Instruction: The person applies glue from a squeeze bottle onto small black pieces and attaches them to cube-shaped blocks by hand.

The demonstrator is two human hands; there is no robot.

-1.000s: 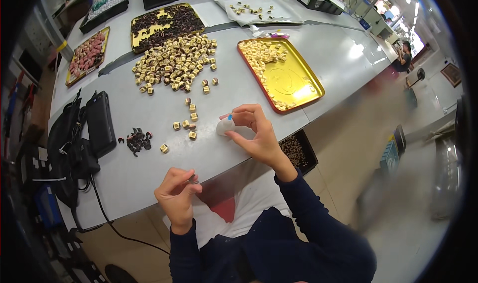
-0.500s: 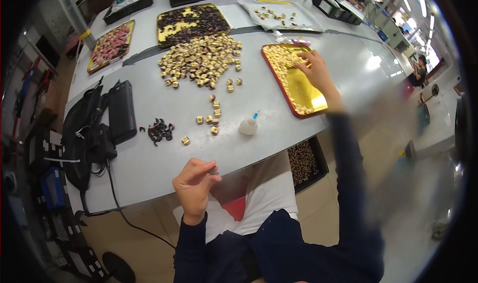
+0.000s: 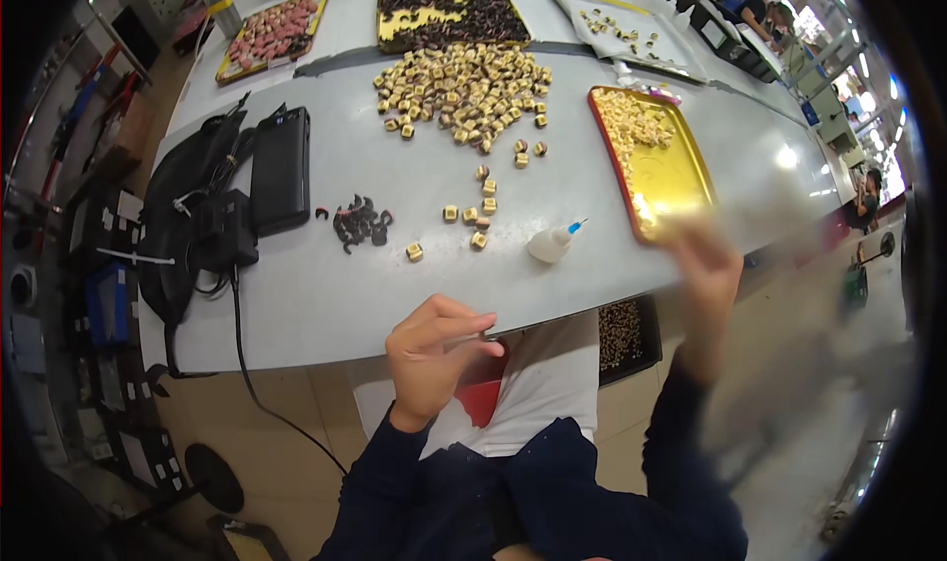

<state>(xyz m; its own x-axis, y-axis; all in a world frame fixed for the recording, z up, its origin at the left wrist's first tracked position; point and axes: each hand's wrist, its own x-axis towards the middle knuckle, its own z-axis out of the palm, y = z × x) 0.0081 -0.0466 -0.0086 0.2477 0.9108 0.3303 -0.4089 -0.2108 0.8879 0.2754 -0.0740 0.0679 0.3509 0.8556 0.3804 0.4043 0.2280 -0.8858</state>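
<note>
Near the table's front edge my left hand (image 3: pixel 431 359) is closed in a pinch, thumb and forefinger on a tiny dark piece that I cannot make out. My right hand (image 3: pixel 702 265) is smeared by motion at the near end of a red-rimmed yellow tray (image 3: pixel 681 181); whether its fingers hold anything does not show. Small pale yellow pieces (image 3: pixel 631 122) cover the tray's far and left part. Between the hands stands a white squeeze bottle (image 3: pixel 548 246) with a blue needle tip. Several yellow-and-dark cubes (image 3: pixel 470 216) lie loose beyond my left hand, beside small black curved pieces (image 3: pixel 362 224).
A big heap of cubes (image 3: pixel 464 92) lies mid-table. Behind it are a tray of dark pieces (image 3: pixel 449 13) and a tray of pink pieces (image 3: pixel 276 33). A black power bank (image 3: pixel 281 171) with cables is at left. Below the table edge sits a black bin (image 3: pixel 641 339).
My right hand has drawn back from the pale pieces toward the tray's near end. My left hand keeps its pinch. The whole view has shifted, moving the table's things rightward in the picture.
</note>
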